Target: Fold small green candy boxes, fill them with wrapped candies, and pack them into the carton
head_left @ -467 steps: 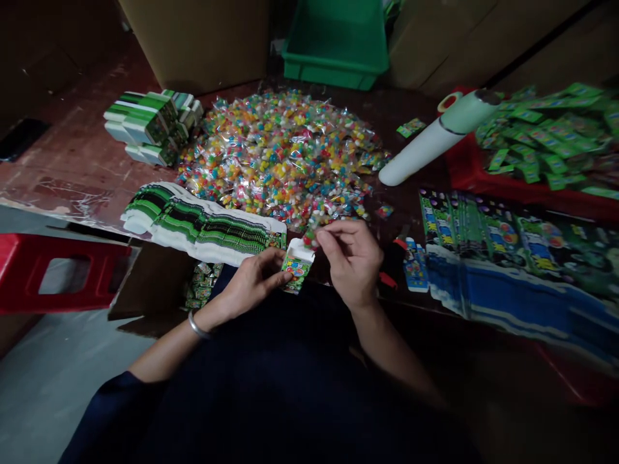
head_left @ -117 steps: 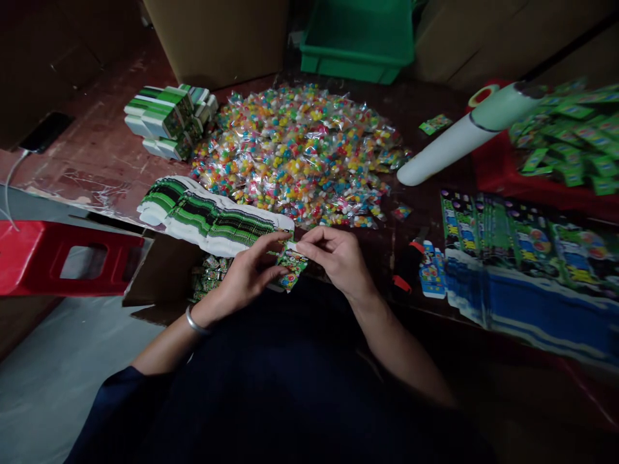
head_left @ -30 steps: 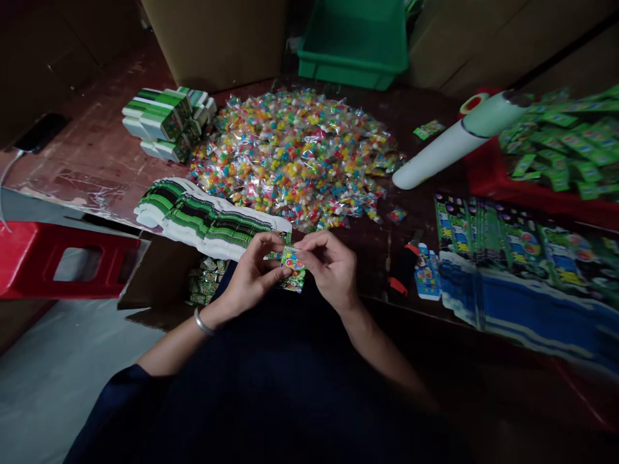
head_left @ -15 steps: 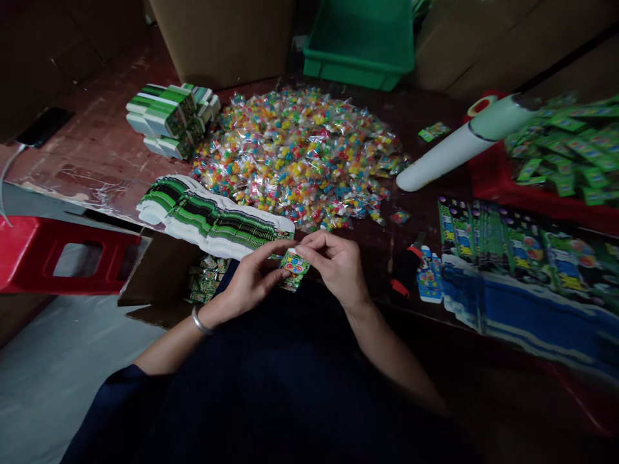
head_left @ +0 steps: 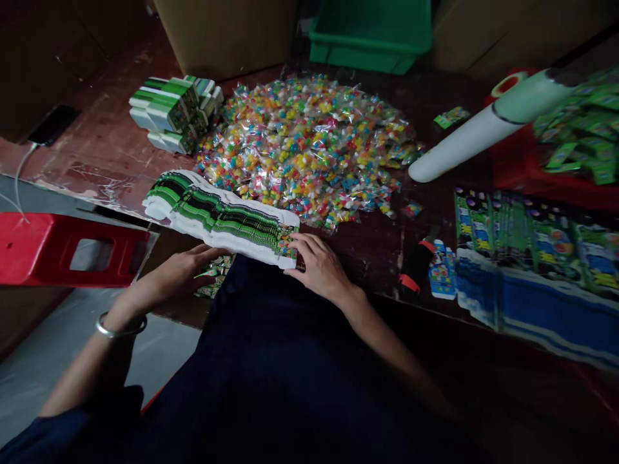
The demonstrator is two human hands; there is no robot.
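Note:
A long fanned row of flat green-and-white cartons [head_left: 217, 216] lies along the table's near edge. My right hand [head_left: 320, 267] is at its right end, thumb and fingers apart around the end carton. My left hand [head_left: 176, 277] hangs over an open cardboard box [head_left: 181, 312] below the edge, where small green packets [head_left: 217, 274] lie. A green packet shows at its fingers; whether they still hold it is unclear. Behind the row is a heap of clear bags of colourful candies [head_left: 309, 148].
Bundled cartons [head_left: 167, 106] stand back left near a phone [head_left: 54, 125]. A green tray [head_left: 370, 42] is behind the heap. To the right are a white-green roll [head_left: 488, 129], a black-red cutter [head_left: 416, 265] and printed sheets [head_left: 536, 277]. A red stool [head_left: 43, 248] stands left.
My hands have separated. The left moved left and down over the box, away from where both held a small green packet; the right moved to the carton row's end. The view shifted slightly.

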